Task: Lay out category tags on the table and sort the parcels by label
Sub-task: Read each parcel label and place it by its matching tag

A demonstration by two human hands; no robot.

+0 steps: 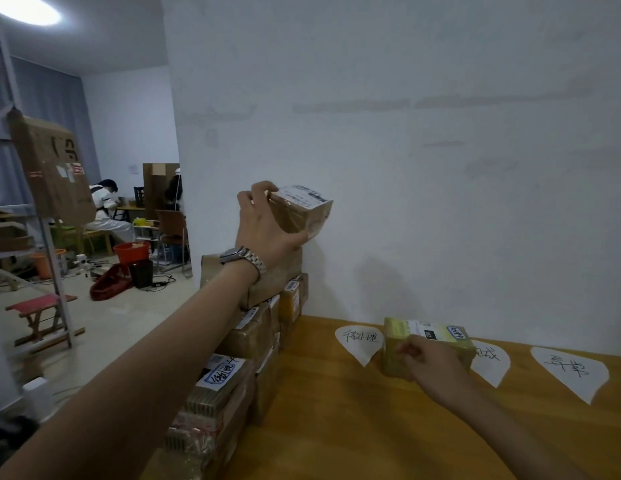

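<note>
A wooden surface point(337, 417) is seen from above against a white wall point(440, 133). Three white paper tags, each cut to a leaf-like point and handwritten in black, are already laid out in a row near the wall: a first tag point(359, 342) on the left, a middle tag point(491, 363) and a third tag point(570, 372) on the right. A tall stack of parcels point(253, 341), brown and wrapped in tape with white labels, is piled along the left edge of the surface. The left hand point(267, 225), with a wristwatch point(243, 258) on its wrist, is raised above the stack, and a small parcel point(302, 211) is gripped in it between thumb and curled fingers, label side up, in the air close to the wall. The right hand point(430, 362) is stretched forward, and its fingers are curled round the near side of a second parcel point(427, 341), which rests on the surface between the first tag and the middle tag and hides part of the middle one. Whether this parcel's label matches either tag cannot be read. The laying out of tags appears to be done, at least for the three that are shown. Sorting is judged to be at its very start: no parcel is seen left alone beside any tag, only two are in hand, and nearly the whole stack is left to be sorted. At far left, beyond the wall's edge, another room with seated people is visible.
</note>
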